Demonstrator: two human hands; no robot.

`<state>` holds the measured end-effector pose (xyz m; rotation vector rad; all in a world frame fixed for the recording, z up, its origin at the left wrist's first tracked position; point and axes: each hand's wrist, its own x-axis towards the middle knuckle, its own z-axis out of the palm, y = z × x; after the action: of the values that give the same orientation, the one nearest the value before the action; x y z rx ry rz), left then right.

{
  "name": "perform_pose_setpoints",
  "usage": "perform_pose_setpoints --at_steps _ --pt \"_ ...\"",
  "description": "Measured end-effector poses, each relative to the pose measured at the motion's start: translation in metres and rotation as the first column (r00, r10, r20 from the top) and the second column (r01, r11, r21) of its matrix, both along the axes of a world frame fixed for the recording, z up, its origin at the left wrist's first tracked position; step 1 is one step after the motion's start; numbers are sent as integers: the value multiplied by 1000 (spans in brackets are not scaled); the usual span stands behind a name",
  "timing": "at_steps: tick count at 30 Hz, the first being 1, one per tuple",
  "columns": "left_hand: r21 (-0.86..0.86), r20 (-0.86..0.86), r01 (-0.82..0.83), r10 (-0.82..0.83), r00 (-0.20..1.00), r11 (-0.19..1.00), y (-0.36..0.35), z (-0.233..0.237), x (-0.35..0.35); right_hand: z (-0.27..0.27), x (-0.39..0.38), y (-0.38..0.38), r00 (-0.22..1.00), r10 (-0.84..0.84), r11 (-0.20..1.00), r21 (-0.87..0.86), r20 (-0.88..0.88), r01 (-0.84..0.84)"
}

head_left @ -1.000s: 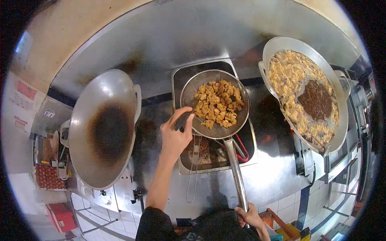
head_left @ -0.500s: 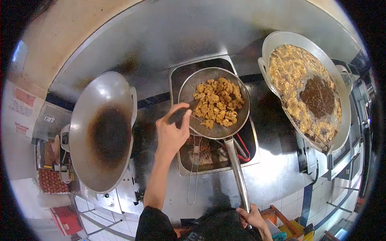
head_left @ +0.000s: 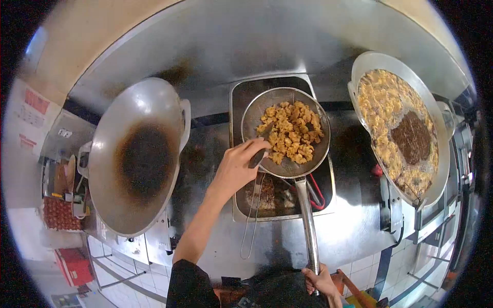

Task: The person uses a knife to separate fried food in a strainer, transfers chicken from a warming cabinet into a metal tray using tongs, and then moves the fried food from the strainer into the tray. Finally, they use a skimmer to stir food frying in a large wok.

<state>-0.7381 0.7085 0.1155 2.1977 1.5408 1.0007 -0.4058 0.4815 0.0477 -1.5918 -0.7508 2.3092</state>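
Observation:
My left hand (head_left: 241, 164) is closed around a dark, narrow utensil (head_left: 268, 129), whose far end reaches the fried pieces; its exact kind is hard to tell. These golden-brown fried pieces (head_left: 292, 133) are heaped in a round, long-handled mesh strainer (head_left: 250, 126). Low in the view, my right hand (head_left: 319, 281) wraps round the end of the strainer's metal handle (head_left: 308, 226). The strainer's bowl overlaps a rectangular metal tray (head_left: 236, 205), dark inside, on the steel counter.
A big wok (head_left: 429, 197) of bubbling oil and frying pieces stands at right. At left is another wok (head_left: 110, 195) with dark liquid. A wire-handled tool (head_left: 247, 241) and a red-handled tool (head_left: 319, 197) lie at the tray. A tray of eggs (head_left: 60, 213) sits far left.
My left hand has moved right and in over the strainer's rim, with the utensil now at the fried pieces. My right hand still grips the handle. The whole view has shifted slightly.

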Motion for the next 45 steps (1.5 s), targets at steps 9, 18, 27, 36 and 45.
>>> perform_pose_setpoints --at_steps 9,18,27,36,45 --pt "182 404 -515 414 816 837 0 -29 10 -11 -6 -23 999 -20 1000 1 50 20" --pt "70 520 -644 523 675 762 -14 -35 -3 -1 -18 -16 996 -32 999 -23 79 34" --pt "69 216 -146 128 968 987 -43 -31 -24 -5 -21 -19 996 -25 1000 -15 88 27" --pt "-130 -22 86 -89 996 988 -55 -4 -49 -3 -22 -19 997 -29 1000 11 68 28" --pt "-122 39 62 -58 998 991 -126 39 -29 -13 -17 -45 999 -5 1000 29 39 4"
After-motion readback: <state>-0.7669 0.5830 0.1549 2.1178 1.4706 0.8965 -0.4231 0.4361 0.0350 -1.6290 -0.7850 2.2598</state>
